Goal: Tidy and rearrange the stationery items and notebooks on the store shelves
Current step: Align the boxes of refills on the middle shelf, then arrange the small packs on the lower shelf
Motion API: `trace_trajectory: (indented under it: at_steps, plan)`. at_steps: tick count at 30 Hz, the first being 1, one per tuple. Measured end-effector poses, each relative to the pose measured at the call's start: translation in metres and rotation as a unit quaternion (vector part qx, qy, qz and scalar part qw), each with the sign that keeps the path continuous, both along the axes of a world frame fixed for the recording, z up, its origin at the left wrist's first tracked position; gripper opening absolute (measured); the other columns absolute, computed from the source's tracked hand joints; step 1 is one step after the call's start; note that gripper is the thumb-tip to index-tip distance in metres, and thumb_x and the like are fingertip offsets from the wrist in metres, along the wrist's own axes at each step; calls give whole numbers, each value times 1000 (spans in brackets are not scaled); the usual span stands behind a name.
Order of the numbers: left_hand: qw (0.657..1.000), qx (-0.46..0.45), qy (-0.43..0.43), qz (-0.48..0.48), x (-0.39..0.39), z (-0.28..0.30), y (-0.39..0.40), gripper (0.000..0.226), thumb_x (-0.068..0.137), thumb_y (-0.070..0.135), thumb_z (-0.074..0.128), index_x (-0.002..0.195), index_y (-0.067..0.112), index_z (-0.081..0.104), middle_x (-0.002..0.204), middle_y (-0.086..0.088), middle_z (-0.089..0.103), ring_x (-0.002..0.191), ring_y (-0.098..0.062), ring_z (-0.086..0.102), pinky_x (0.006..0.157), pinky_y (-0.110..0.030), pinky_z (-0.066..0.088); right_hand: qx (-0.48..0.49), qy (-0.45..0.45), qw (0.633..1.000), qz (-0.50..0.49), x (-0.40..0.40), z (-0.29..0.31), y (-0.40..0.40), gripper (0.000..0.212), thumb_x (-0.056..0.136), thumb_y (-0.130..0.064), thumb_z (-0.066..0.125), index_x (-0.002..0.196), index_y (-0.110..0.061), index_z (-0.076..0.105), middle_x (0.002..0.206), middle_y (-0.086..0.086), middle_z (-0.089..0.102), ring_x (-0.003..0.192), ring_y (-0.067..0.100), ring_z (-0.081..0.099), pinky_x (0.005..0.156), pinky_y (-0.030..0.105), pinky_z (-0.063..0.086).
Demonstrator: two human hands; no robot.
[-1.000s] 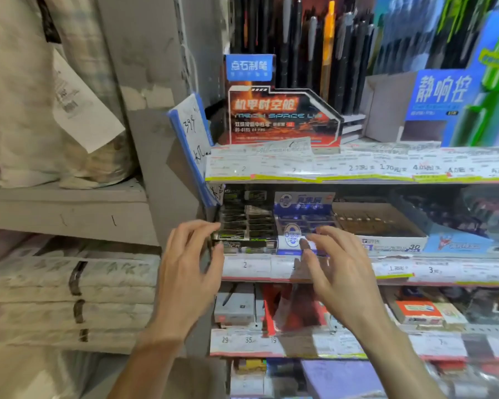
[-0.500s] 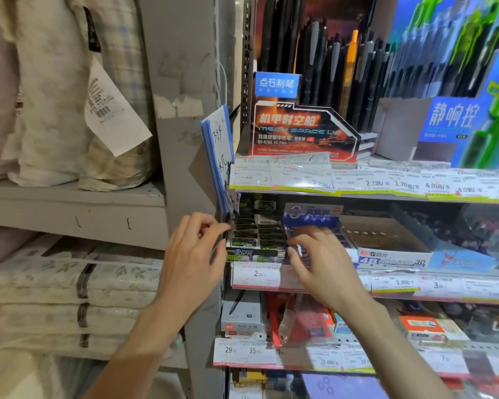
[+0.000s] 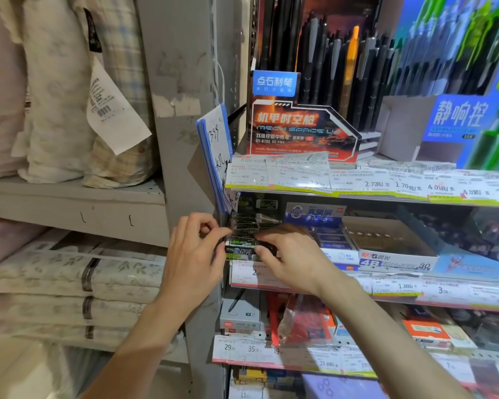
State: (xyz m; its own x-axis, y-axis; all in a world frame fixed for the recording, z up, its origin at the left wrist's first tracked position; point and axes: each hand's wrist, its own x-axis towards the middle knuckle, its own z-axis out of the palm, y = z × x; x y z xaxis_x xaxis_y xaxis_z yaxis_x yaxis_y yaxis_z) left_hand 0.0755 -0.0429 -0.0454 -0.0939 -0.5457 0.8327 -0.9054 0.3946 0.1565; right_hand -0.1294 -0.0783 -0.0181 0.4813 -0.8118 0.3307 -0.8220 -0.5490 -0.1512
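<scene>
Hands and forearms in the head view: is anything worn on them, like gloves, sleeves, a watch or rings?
Nothing worn shows. The left hand and right hand are bare, without gloves, and no ring is visible on the fingers that show. Both forearms are uncovered down to the frame's bottom edge, with no sleeve, watch or wristband in view.

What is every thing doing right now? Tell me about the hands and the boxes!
Left hand: fingers curled, pinching the left end of the green-black box.
Right hand: fingers curled over the box's front.
Green-black box: open-topped, on the middle shelf, held at both ends.
Eraser box: open, untouched.
Blue box: open, upright flap behind.
Pens: standing upright.
</scene>
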Motion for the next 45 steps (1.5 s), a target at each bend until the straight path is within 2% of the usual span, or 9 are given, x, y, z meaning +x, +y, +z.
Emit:
trace_trajectory:
  at_steps: [5,12,17,21,25,28,35,41,45]
  plan:
    - [1000,1,5,1,-1,1,1,29,75,3,75,102,13,71,100,-4,51,92,-22,47,73,-42,46,18,-27,999,-4,7,10,-9,31,100,-40,42,106,-21,66,110,1,67,104,25,59,85,35,48]
    - [1000,3,7,4,-2,0,2,27,77,4,73,102,15,71,101,-3,50,93,-22,47,74,-42,46,31,-19,999,18,15,7,-17,33,101,-40,40,110,-24,67,115,0,67,105,26,59,90,42,50]
    - [1000,12,25,-3,-5,-2,5,27,82,10,71,109,13,69,106,-3,49,97,-21,47,77,-43,48,-7,-49,999,21,6,8,-5,36,101,-41,44,126,-23,63,131,-1,61,115,24,58,94,35,49]
    - [995,38,83,-34,-13,-5,16,30,86,14,69,117,13,66,111,-4,51,104,-19,49,85,-34,47,-89,-124,988,-2,-16,6,19,28,99,-32,56,113,-12,69,104,8,70,95,27,63,69,21,40]
    - [984,84,145,-57,-30,-18,32,31,91,18,65,122,18,63,118,1,50,110,-13,48,93,-17,35,-110,-204,972,-45,-54,-20,50,30,98,-31,55,120,-13,66,122,3,62,116,20,57,99,31,43]
    - [972,111,195,-71,-43,-33,45,30,92,21,63,122,21,61,120,7,47,108,-6,50,94,-16,36,-126,-274,950,-81,-81,-41,75,25,98,-24,59,119,-13,65,125,0,60,121,15,56,104,30,43]
    - [938,158,286,-120,-83,-79,72,30,92,14,64,118,27,60,112,9,51,93,-9,58,78,-10,45,-66,-383,903,-185,-141,-103,112,21,97,-20,60,117,-21,63,109,-7,64,100,11,63,85,38,53]
    - [887,231,398,-31,-129,-123,77,23,84,38,60,105,44,60,95,11,63,75,-18,61,70,-34,53,18,-391,893,-221,-189,-142,112,16,97,-23,59,107,-34,60,103,-13,64,86,-3,61,65,12,46]
    - [856,327,397,47,-160,-132,77,23,89,29,58,111,35,61,98,6,69,86,-9,64,70,-26,46,60,-376,899,-216,-211,-155,93,12,96,-24,60,103,-33,62,101,-13,64,80,-1,63,70,30,53]
